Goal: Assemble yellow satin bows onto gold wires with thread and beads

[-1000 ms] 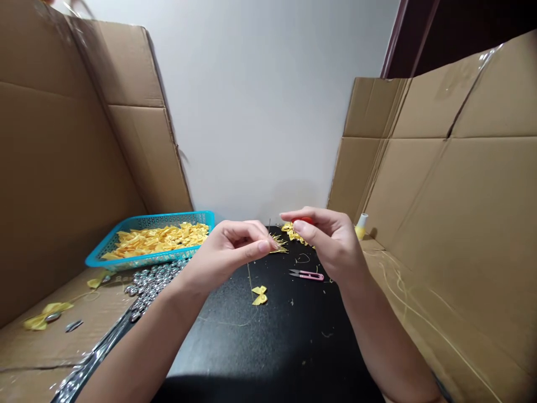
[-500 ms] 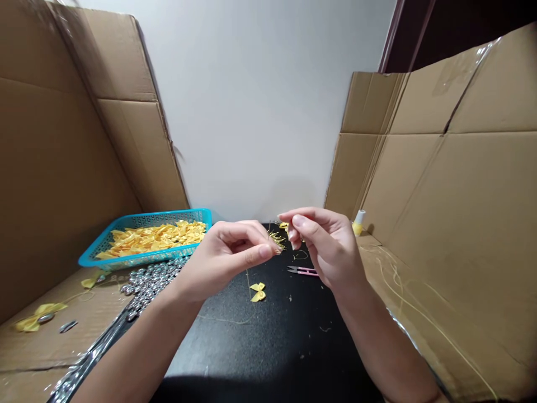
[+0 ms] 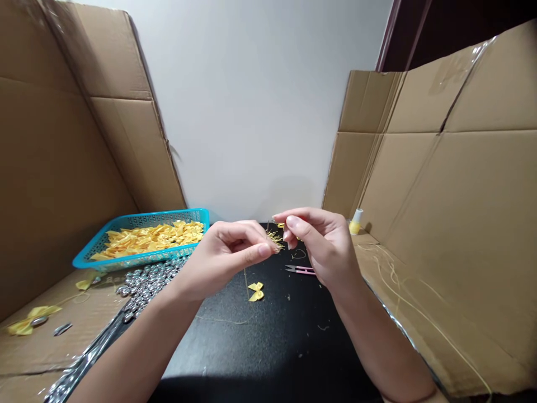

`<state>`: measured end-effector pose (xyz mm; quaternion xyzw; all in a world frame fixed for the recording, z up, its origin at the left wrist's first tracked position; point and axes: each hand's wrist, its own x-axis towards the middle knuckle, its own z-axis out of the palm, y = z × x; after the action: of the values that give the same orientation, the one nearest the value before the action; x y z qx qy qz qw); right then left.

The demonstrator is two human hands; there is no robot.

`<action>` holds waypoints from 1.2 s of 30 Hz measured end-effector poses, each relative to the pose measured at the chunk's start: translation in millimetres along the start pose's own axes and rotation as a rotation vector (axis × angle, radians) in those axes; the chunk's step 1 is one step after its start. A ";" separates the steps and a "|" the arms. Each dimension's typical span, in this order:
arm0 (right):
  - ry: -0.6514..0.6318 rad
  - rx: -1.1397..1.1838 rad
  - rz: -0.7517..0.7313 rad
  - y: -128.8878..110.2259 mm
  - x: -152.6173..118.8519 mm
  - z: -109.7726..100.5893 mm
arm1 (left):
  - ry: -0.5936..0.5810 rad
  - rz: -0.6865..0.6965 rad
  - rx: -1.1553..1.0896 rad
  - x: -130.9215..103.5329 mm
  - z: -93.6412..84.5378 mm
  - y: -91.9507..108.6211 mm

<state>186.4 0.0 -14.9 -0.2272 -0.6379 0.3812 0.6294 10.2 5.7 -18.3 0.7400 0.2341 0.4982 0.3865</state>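
Observation:
My left hand (image 3: 237, 252) is closed in a pinch, thumb against forefinger. A thin dark sliver that looks like a needle (image 3: 268, 226) stands up at its fingertips. Below this hand hangs a fine thread (image 3: 246, 278), beside a yellow ribbon bow (image 3: 256, 291) over the black table. My right hand (image 3: 325, 240) is just to the right, its fingers curled and thumb near the forefinger; anything between them is too small to make out. The two hands are close but apart. Behind the fingertips is a bristly yellow bunch (image 3: 274, 239), partly hidden.
A blue basket (image 3: 79, 261) of yellow bows stands at the left, with silvery beads (image 3: 145, 285) in front. Pink-handled thread snips (image 3: 300, 270) lie near my right hand. A thread cone (image 3: 356, 222) stands at the right. Cardboard walls (image 3: 474, 184) flank the black tabletop (image 3: 251, 352).
My right hand has come slightly left, closer to the needle-like sliver at my left fingertips. The left hand keeps its pinch. The view has shifted a little.

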 end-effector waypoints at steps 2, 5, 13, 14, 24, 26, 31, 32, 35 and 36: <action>-0.003 0.017 -0.005 0.5 0.2 -0.2 | -0.005 0.007 -0.011 0.2 -0.9 -0.8; -0.003 0.047 -0.017 1.7 0.7 -0.6 | -0.006 0.008 -0.019 0.9 -2.3 -1.2; 0.000 0.033 -0.023 1.1 1.8 -1.1 | -0.028 0.010 -0.058 3.1 -1.5 -2.7; 0.000 0.033 -0.023 1.1 1.9 -1.2 | -0.030 0.007 -0.060 3.1 -1.5 -2.8; 0.003 0.023 -0.029 1.2 2.5 -2.0 | -0.041 0.001 -0.052 1.9 -2.8 -3.1; 0.005 0.016 -0.029 1.0 2.5 -2.0 | -0.044 0.003 -0.055 2.4 -2.3 -3.2; 0.008 -0.011 -0.029 1.3 2.4 -1.8 | -0.043 0.002 -0.050 2.9 -2.1 -3.2; 0.009 -0.013 -0.029 1.4 2.3 -1.7 | -0.042 0.000 -0.051 2.9 -2.2 -3.2; 0.010 -0.022 -0.025 1.5 2.3 -1.5 | -0.037 -0.003 -0.052 2.6 -2.7 -3.3; 0.013 -0.025 -0.025 1.4 2.3 -1.4 | -0.035 -0.005 -0.050 2.6 -2.9 -3.3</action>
<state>187.3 2.9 -14.6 -0.2297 -0.6413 0.3639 0.6353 8.7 10.5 -19.0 0.7382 0.2167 0.4896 0.4103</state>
